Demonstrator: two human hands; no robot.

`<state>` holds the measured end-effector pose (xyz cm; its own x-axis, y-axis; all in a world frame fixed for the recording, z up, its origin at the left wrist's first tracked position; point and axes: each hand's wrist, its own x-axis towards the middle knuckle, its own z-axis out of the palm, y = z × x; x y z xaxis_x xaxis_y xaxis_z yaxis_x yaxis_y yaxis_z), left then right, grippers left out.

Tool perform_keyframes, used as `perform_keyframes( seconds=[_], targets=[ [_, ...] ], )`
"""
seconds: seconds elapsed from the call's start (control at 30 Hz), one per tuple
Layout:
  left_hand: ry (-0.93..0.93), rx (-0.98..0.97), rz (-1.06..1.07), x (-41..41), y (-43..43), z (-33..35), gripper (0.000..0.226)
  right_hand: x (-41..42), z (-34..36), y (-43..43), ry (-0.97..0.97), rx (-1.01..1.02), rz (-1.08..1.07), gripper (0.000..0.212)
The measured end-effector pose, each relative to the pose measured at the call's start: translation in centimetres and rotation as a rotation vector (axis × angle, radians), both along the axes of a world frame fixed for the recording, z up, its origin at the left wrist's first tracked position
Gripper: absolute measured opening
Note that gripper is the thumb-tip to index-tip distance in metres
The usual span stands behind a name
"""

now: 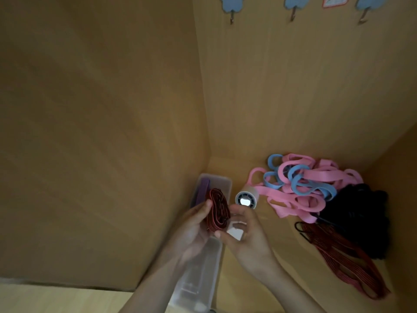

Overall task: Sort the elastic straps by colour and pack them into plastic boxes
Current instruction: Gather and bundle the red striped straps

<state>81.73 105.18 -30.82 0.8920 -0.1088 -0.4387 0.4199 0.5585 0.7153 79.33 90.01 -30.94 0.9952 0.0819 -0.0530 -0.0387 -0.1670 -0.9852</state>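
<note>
The head view looks down into a wooden corner, where both hands meet over a clear plastic box (204,276) lying along the left wall. The left hand (194,224) cups a folded red striped bundle (217,210) from the left, fingertips curled over its top. The right hand (247,238) closes on it from the right, its thumb against the lower end. A small white piece sits by that palm, and I cannot tell what it is. A purple strap (202,190) already lies at the box's far end. The bundle looks light, soft and springy, likely to unfold if released, so it should be pinched across all its folds at the middle. To the right lie a tape roll (247,197), pink straps (293,206), blue straps (301,180), black straps (361,213) and loose red straps (343,256).
</note>
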Motion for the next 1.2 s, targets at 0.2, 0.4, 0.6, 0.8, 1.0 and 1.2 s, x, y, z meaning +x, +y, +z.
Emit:
perform_keyframes(
  seconds=[0.2, 0.4, 0.6, 0.8, 1.0, 1.2],
  targets=[
    [-0.047, 0.302, -0.139, -0.1, -0.9, 0.6, 0.028, 2.0, 0.6, -2.5, -0.238, -0.495, 0.404, 0.104],
    [0.040, 0.563, -0.102, 0.8, -1.2, 1.6, 0.043, 3.9, 0.8, -2.4, -0.289, -0.685, 0.485, 0.075],
    [0.091, 0.662, -0.024, 3.3, -1.9, 1.5, 0.044, 6.7, 1.5, -1.2, -0.291, -0.751, 0.433, 0.062],
    [0.110, 0.707, 0.017, 5.4, -1.9, 0.8, 0.023, 10.4, 0.7, -0.2, -0.150, -0.716, 0.449, 0.061],
    [0.139, 0.488, 0.005, 5.1, -1.0, 0.3, 0.027, 12.2, 0.0, 0.4, -0.101, -0.781, 0.508, 0.066],
    [0.047, 0.543, 0.056, 3.4, -0.6, -0.5, 0.012, 12.5, -0.8, 0.8, -0.129, -0.852, 0.530, 0.069]
  ],
)
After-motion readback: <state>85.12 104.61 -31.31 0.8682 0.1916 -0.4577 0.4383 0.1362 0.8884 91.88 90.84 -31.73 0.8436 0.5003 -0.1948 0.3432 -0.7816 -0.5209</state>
